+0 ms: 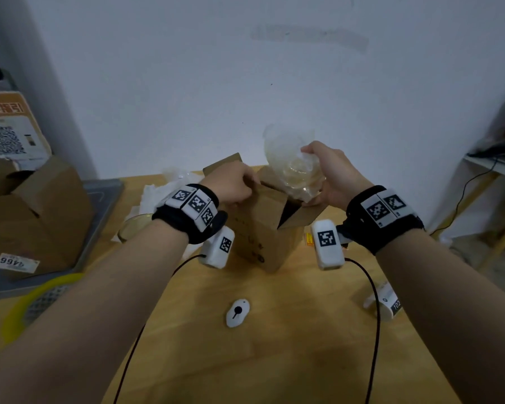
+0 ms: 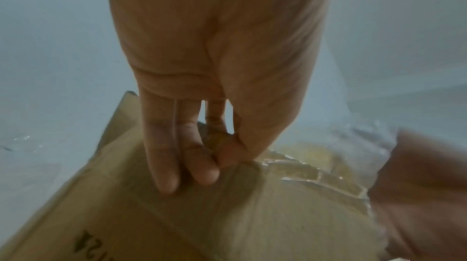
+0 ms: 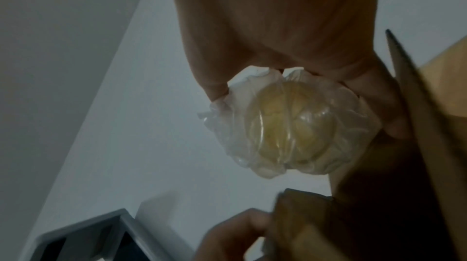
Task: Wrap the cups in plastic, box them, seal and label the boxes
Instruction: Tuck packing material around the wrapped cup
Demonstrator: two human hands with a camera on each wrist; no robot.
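A small brown cardboard box stands open on the wooden table. My left hand pinches its near-left top flap between thumb and fingers. My right hand grips a yellowish cup wrapped in clear crinkled plastic, held tilted just above the box's opening. In the right wrist view the wrapped cup sits between my thumb and fingers, beside a box flap. The inside of the box is dark and hidden.
Loose plastic wrap and a bare glass cup lie left of the box. A large carton stands on a grey tray at left, a yellow tape roll near it. A white cutter and a label roll lie nearer me.
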